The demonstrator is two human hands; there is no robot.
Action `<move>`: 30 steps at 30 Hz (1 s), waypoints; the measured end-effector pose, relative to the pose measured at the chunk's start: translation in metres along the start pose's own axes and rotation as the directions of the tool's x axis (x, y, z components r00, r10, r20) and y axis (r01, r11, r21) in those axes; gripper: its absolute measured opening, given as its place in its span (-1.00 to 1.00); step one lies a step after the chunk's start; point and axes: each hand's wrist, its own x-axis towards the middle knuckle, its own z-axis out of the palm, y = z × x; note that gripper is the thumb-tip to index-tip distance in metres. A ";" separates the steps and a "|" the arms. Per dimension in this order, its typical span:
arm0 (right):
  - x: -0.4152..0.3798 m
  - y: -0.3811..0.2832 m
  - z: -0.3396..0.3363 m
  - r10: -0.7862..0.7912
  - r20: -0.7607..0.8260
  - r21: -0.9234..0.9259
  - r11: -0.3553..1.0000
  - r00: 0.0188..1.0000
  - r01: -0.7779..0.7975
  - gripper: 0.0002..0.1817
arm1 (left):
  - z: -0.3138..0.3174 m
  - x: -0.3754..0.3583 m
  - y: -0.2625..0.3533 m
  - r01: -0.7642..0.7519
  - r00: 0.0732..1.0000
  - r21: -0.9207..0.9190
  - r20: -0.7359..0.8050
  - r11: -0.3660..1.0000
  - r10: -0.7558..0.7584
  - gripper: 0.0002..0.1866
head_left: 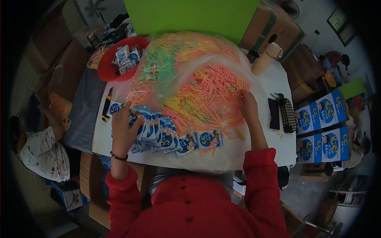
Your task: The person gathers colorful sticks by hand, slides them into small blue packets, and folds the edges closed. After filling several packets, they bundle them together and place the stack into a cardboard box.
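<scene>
My left hand (124, 126) is over the left end of a row of small blue-and-white printed packets (168, 135), thumb and fingers apart, with nothing visible in it. At the right side of a big heap of thin pink, yellow and green sticks (210, 93), my right hand (249, 106) has its fingers bent around a small bunch of sticks (234, 90); part of the grip is hidden. Clear plastic sheeting (186, 73) lies over part of the heap. Several packets overlap along the table's front, and a few loose sticks lie beside them.
A red bowl (104, 65) of small packs stands back left, above a yellow-black utility knife (106, 105). A beige flask (268, 58) stands back right. A checkered pouch (287, 115) lies on the right; printed boxes (323, 113) are stacked beyond. Another person's sleeve (45, 154) shows at left.
</scene>
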 end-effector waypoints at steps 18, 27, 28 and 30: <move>0.050 0.033 0.035 0.062 0.051 -0.215 0.975 0.997 -0.050 -0.85 | 0.162 -0.036 0.118 -0.399 0.880 -0.202 0.191 0.895 0.435 -0.63; -0.045 -0.021 0.053 0.220 0.133 0.855 0.467 0.966 -0.224 -0.86 | 0.196 -0.029 0.108 -0.435 0.856 -0.093 0.264 0.895 0.444 -0.85; -0.047 -0.019 0.058 0.171 0.128 0.832 0.518 0.977 -0.200 -0.84 | 0.197 -0.028 0.106 -0.435 0.857 -0.087 0.266 0.896 0.442 -0.85; -0.054 -0.018 0.060 0.196 0.192 0.848 0.460 0.962 -0.263 -0.83 | 0.195 -0.030 0.105 -0.428 0.864 -0.132 0.232 0.894 0.447 -0.88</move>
